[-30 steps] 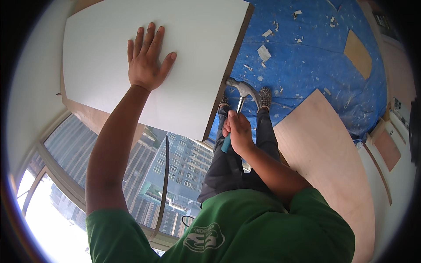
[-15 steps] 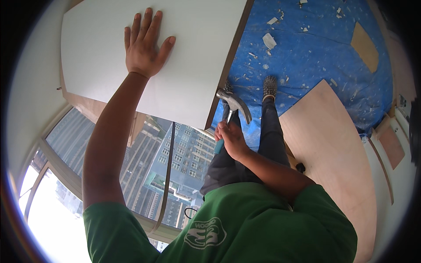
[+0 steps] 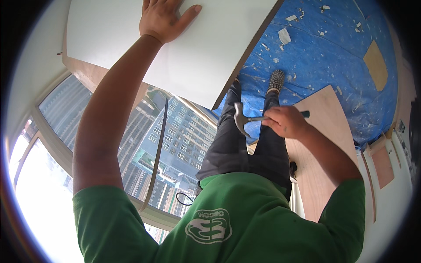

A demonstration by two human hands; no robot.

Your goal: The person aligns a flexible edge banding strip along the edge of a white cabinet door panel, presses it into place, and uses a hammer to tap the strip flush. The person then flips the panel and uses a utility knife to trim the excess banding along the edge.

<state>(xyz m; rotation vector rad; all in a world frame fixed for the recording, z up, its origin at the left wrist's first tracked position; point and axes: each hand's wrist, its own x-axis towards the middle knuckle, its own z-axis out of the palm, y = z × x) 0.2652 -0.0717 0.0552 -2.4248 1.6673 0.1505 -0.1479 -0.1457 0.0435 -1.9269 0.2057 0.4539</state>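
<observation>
My left hand (image 3: 164, 19) lies flat on a large white board (image 3: 197, 57) with a dark edge; its fingertips run past the top of the picture, and the thumb is spread out. In my right hand (image 3: 287, 122) is a claw hammer (image 3: 240, 119), with the fingers wrapped round its handle. The hammer lies level in front of my thighs, its metal head pointing left and the dark green handle end showing at the right. A gap separates the hammer from the board's near corner.
Blue sheeting (image 3: 315, 57) covers the floor, strewn with white scraps and a tan offcut (image 3: 375, 65). A pale plywood sheet (image 3: 324, 114) is at my right. On the left stands a window (image 3: 144, 131) with buildings beyond. My shoe (image 3: 276, 81) rests on the sheeting.
My right hand has moved right with the hammer, away from the board's edge, and the hammer has turned from upright to level. The left hand stays on the board, now higher in view.
</observation>
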